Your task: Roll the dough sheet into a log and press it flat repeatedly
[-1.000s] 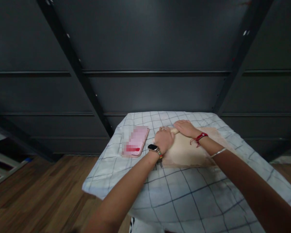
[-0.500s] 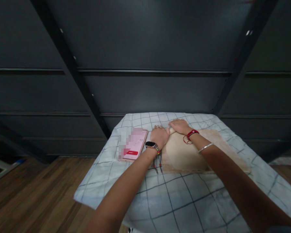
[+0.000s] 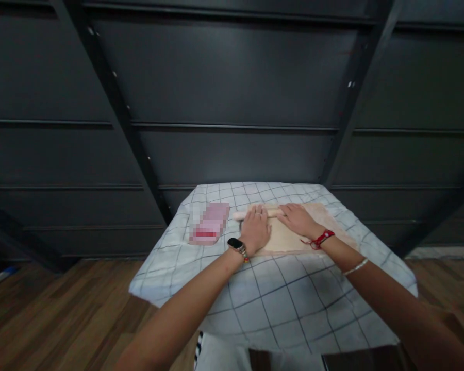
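Note:
A pale rolling pin (image 3: 272, 212) lies crosswise near the far side of a flat, pale sheet that looks like dough (image 3: 284, 238). My left hand (image 3: 255, 229) rests on the pin, palm down with fingers stretched forward, hiding its middle. Toward the pin's right end, my right hand (image 3: 298, 219) lies flat with its fingers extended over it. Under the dough is a thin beige mat (image 3: 328, 216), partly covered by my right hand and wrist. Whether either hand grips the pin from below cannot be seen.
A pink phone (image 3: 212, 219), partly blurred out, lies left of my left hand. A white checked cloth (image 3: 270, 288) covers the small table. Dark panels with beams (image 3: 232, 154) stand close behind it. Wooden floor (image 3: 81, 299) shows at the sides.
My hands have moved apart from their close position at the far left of the mat. Their fingers now lie flatter, and more of the pin shows. The camera view has also shifted.

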A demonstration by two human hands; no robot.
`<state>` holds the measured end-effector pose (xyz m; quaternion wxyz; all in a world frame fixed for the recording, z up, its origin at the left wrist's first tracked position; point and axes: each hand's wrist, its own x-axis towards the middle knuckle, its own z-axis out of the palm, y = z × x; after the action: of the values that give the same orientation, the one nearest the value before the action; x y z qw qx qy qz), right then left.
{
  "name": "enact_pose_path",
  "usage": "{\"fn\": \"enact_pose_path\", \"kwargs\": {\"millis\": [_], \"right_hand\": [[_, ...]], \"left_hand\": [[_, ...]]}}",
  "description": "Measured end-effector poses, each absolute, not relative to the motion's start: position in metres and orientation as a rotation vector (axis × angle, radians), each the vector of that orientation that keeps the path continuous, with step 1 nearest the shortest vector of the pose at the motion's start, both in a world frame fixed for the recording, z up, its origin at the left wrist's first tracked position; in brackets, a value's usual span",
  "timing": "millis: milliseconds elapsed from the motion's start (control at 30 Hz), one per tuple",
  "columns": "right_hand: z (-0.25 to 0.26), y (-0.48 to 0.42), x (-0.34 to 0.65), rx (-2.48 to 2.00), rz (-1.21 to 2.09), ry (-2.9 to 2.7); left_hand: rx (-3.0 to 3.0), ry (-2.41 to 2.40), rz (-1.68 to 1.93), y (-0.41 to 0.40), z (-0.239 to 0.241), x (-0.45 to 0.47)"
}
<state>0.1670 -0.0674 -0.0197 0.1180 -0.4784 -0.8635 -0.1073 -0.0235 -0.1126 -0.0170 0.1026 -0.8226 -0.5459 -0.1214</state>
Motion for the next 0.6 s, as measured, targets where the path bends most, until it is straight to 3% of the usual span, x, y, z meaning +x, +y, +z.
{"fn": "enact_pose_path", "kwargs": {"millis": [600], "right_hand": [[-0.011, 0.011, 0.180, -1.623, -0.228, -2.574]], "left_hand": [[-2.517, -1.629, -0.201, 0.001, -0.002, -0.023]]}}
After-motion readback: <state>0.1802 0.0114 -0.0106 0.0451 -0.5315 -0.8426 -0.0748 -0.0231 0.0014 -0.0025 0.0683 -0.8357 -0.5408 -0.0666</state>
